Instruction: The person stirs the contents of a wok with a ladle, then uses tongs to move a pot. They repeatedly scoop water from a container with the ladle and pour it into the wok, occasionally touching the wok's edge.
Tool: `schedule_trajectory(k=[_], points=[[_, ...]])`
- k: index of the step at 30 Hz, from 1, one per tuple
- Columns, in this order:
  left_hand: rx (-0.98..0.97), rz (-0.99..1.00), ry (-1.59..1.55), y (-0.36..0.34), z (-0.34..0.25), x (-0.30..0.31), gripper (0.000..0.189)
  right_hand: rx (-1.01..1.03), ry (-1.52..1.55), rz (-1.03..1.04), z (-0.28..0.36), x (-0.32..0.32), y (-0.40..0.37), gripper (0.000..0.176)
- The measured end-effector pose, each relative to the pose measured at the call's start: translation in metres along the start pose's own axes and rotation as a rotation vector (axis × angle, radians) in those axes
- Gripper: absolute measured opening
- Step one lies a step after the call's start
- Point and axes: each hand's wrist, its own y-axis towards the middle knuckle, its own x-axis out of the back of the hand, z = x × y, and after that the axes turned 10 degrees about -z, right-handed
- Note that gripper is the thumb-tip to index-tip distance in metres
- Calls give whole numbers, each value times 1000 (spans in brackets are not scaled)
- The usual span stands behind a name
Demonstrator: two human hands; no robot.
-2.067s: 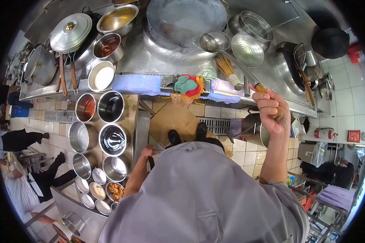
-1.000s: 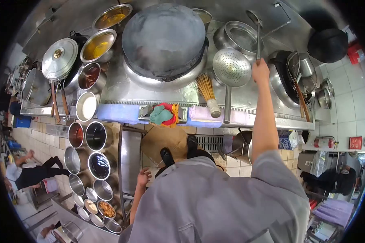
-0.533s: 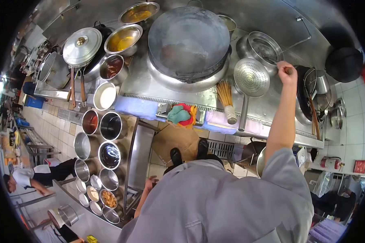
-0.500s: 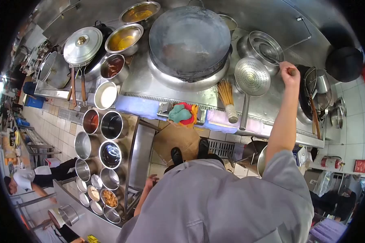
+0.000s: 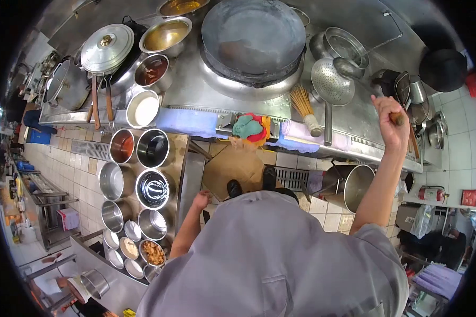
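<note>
My right hand (image 5: pixel 392 120) is closed round the wooden handle end of a ladle, to the right of the stove. The ladle's round bowl (image 5: pixel 348 67) overlaps the near rim of a metal basin (image 5: pixel 346 46) and the edge of a perforated skimmer (image 5: pixel 329 87). The skimmer lies on the steel counter with its handle toward me. Low at my left side hangs my left hand (image 5: pixel 201 200), fingers loosely bent with nothing seen in them, beside the steel trolley. A large dark wok (image 5: pixel 253 39) sits on the burner ahead.
A bamboo brush (image 5: pixel 305 108) and folded cloths (image 5: pixel 251 129) lie along the counter's front edge. Several pots of sauces and seasonings, such as a white-filled pot (image 5: pixel 144 111), stand on the left. A tall steel pot (image 5: pixel 357 187) is below the counter at right.
My right hand has moved down and right, drawing the ladle nearer to the skimmer. My left hand has risen slightly. A person at the far left has mostly gone from view.
</note>
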Motion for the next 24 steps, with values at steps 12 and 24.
schedule_trajectory(k=[12, 24], points=[[202, 230, -139, 63, 70, 23, 35, -215, -152, -91, -101, 52, -56, 36], [-833, 276, 1101, 56, 65, 14, 31, -204, -480, -190, -108, 73, -52, 33]])
